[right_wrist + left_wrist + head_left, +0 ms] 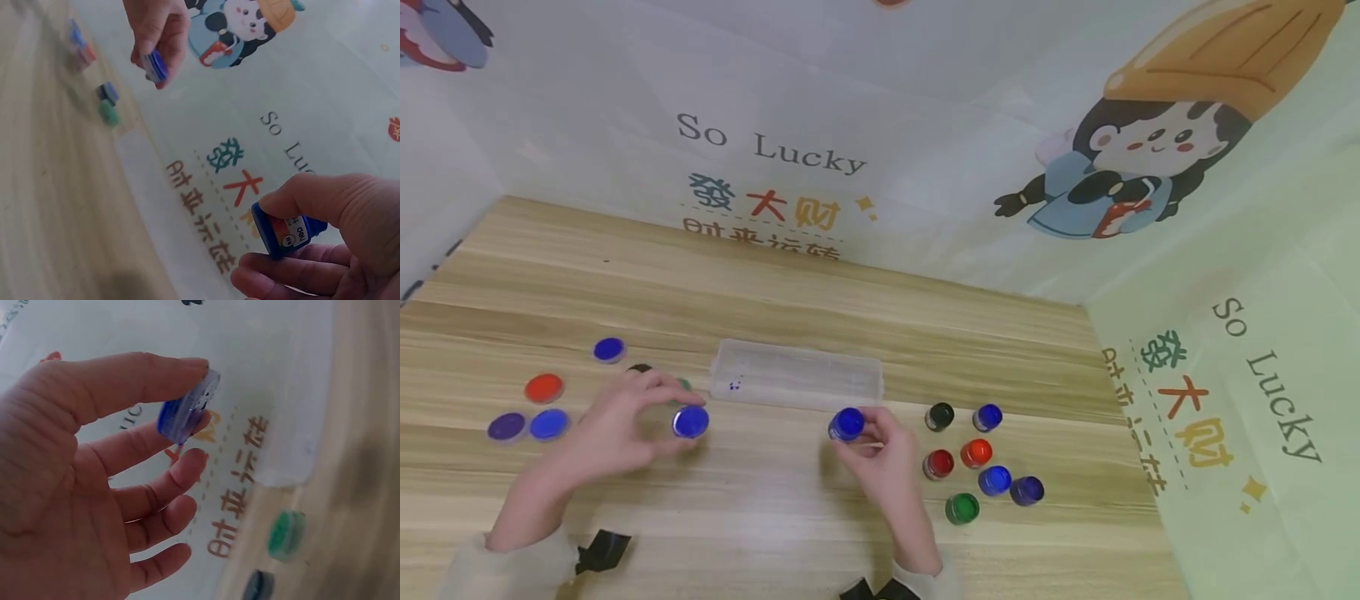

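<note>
My left hand [613,425] pinches a round blue jar lid [690,422] between thumb and index finger, above the table; in the left wrist view the lid [187,409] stands on edge and the other fingers are loosely bent. To the right, my right hand [889,462] holds a small blue paint jar [848,424] by its sides, its blue top facing up in the head view. A printed label [295,231] shows on that jar in the right wrist view. Lid and jar are apart, with a gap of table between the hands.
A clear plastic tray [805,375] with blue spots lies behind the hands. Left are loose lids: red [544,387], purple [507,427], blue [550,423], green [286,534] and others. Right stand several small jars, among them green [962,507] and black [940,416]. Printed cloth walls surround the table.
</note>
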{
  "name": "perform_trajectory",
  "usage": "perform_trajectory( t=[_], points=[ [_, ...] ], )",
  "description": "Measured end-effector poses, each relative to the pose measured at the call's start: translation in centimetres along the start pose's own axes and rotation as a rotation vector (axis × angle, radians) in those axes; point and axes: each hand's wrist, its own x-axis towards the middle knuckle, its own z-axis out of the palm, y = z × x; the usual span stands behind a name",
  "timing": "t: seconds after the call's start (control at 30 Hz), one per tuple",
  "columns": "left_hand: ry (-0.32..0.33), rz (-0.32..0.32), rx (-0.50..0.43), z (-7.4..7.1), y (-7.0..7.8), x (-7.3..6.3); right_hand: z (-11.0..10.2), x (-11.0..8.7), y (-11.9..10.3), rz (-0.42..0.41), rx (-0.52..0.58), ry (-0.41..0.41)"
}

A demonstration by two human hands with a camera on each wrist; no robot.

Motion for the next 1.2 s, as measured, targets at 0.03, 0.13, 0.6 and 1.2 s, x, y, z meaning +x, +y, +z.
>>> perform_trajectory(
  t=[0.03, 0.13, 0.6, 1.2],
  points=[
    [-0.021, -0.02, 0.001, 0.2, -0.2, -0.5, -0.1, -0.2, 0.3, 0.012, -0.025, -0.003],
    [-0.066, -0.07, 0.0, 0.8, -0.8, -1.7, -0.3, -0.9, 1.0, 0.037, -0.097, -0.014],
    [-0.132, -0.241, 0.08, 2.3, -1.5, -4.8, 0.3, -2.7, 4.1, 0.033, -0.35, 0.008],
    [-0.168, -0.289, 0.154, 1.2, -0.3, -3.7, 0.1, -3.5, 3.6, 0.1, -0.372, 0.015]
  ],
)
